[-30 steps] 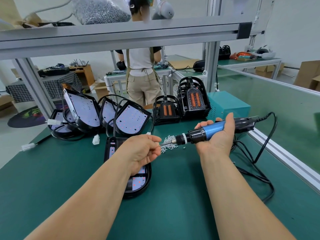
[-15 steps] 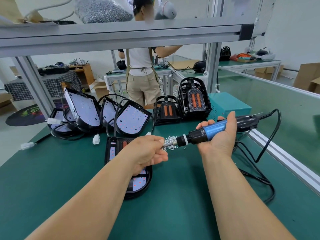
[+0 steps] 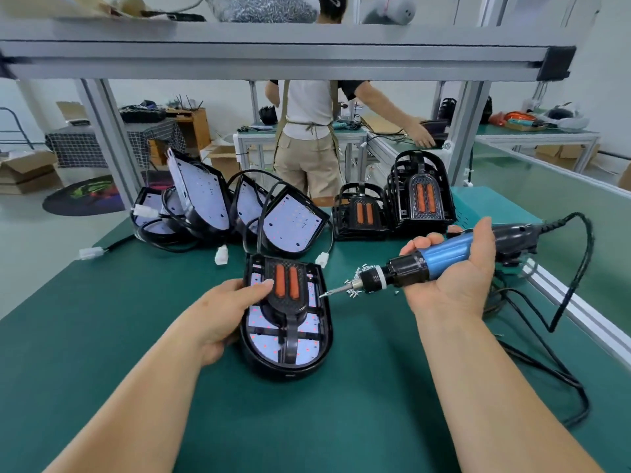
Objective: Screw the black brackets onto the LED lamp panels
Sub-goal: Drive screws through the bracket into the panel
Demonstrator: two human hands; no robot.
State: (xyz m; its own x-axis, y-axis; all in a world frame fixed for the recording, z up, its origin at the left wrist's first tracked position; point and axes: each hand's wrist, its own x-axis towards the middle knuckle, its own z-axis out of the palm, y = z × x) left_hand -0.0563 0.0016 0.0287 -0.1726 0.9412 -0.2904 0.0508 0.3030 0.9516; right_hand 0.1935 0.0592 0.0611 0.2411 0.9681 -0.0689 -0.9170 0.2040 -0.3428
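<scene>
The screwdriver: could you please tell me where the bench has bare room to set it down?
Bare mat lies left of the lamp panel and on its near side. Crowded: screws by the screwdriver, cable at right, stacked panels behind.

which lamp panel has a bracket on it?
The panel lying flat nearest the person, held by the left hand: a black bracket with two orange strips sits on it. The heaped panels behind show bare LED faces.

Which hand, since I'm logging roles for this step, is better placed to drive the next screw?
Right. The right hand grips the electric screwdriver, its bit aimed toward the black bracket on the LED lamp panel; the left hand holds that panel at its left side.
</scene>
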